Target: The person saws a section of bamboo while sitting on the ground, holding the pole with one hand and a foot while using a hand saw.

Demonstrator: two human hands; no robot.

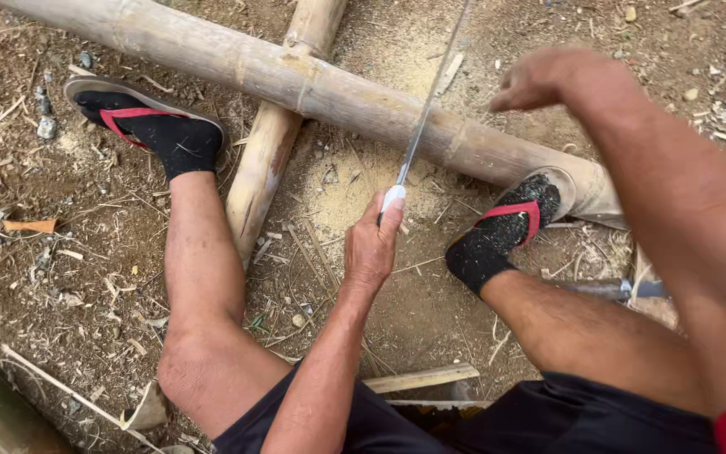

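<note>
While the left hand [371, 248] closes its grip on the white saw handle [392, 198], the thin, whippy blade [430, 92] crosses the stiff, heavy bamboo pole [329, 92] just ahead, the right hand [539, 80] hovering loosely curled, empty, above it.

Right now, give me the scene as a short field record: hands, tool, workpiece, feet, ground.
left hand: left hand grips the white handle of the saw
right hand: right hand raised above the pole, holds nothing visible
tool: thin saw blade laid across the pole
workpiece: long bamboo pole resting on a crossing bamboo piece
feet: black socks in red-strapped sandals; right foot at the pole's end
ground: dirt with sawdust under the cut
</note>
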